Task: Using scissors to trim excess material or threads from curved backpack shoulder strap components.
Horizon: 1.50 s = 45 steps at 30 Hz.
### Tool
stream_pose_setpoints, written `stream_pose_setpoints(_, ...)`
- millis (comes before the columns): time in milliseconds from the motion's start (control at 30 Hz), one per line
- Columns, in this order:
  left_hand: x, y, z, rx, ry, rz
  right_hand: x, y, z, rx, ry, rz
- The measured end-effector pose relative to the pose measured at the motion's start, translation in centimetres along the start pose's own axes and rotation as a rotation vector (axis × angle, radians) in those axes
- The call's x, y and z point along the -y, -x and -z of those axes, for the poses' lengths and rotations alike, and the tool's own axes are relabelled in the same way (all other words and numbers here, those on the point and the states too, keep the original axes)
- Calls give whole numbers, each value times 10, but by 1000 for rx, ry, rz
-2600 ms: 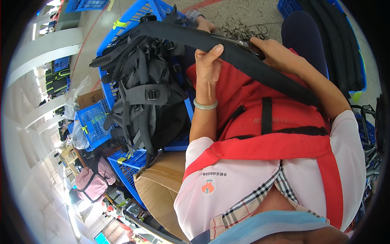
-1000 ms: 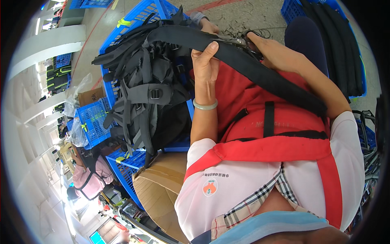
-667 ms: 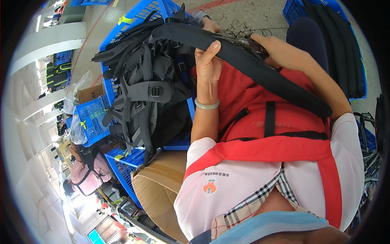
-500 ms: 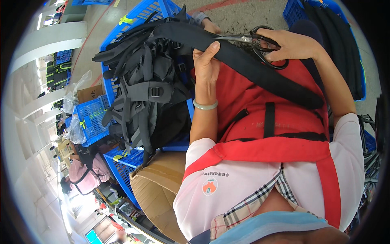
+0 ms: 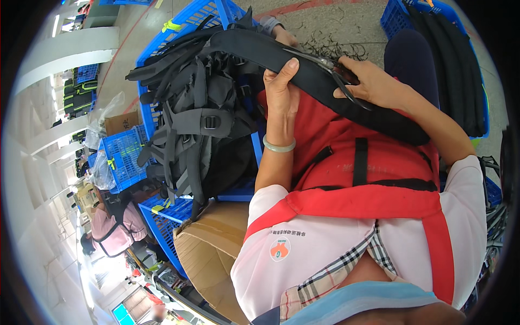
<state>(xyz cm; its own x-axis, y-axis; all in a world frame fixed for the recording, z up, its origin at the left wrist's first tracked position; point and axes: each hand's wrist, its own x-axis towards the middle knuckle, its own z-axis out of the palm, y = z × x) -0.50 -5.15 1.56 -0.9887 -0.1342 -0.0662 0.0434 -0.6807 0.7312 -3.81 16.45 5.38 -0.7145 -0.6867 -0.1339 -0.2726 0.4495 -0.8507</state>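
A long black padded strap [image 5: 246, 44] runs from the pile of bags across to my lap. My left hand [image 5: 283, 89] grips its middle, with the thumb on top and the fingers behind. In my right hand [image 5: 374, 81] is a pair of scissors [image 5: 326, 63] with dark handles. Their blades point left and lie over the strap's upper edge, near my left thumb. Whether the blades touch any thread cannot be made out. A red apron [image 5: 325, 173] covers my lap beneath the strap.
Left of me, a blue crate [image 5: 146, 54] overflows with grey and black bags [image 5: 189, 122]. Another blue crate [image 5: 392, 19] at the far right holds black padded straps [image 5: 452, 70]. Dark scraps [image 5: 338, 46] litter the floor ahead. An open cardboard box [image 5: 208, 260] stands near my left side.
My right hand has moved left with the scissors, whose blades have swung to slant along the strap's upper edge. My left hand keeps its hold on the strap.
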Motion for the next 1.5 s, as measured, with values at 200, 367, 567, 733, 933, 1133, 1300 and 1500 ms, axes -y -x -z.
stream_pose_setpoints(200,0,1,2,2,39,42,-7,-3,1,27,-11,25)
stream_pose_setpoints(367,-15,-1,10,59,-25,62,1,-7,17,166,10,-47)
stream_pose_setpoints(567,-3,-5,15,80,6,63,-29,-23,34,325,29,-9)
stream_pose_setpoints(733,-3,-3,17,85,49,63,-15,-20,15,223,45,-69)
stream_pose_setpoints(933,-1,-5,12,84,-62,9,-29,-17,-1,-55,150,189)
stream_pose_setpoints(1133,1,-5,20,117,-51,-35,1,-12,26,227,164,-98)
stream_pose_setpoints(1300,5,-2,14,138,-60,-8,-20,-11,10,22,210,68)
stream_pose_setpoints(1500,4,-1,16,125,-64,-31,-14,-14,5,2,197,105)
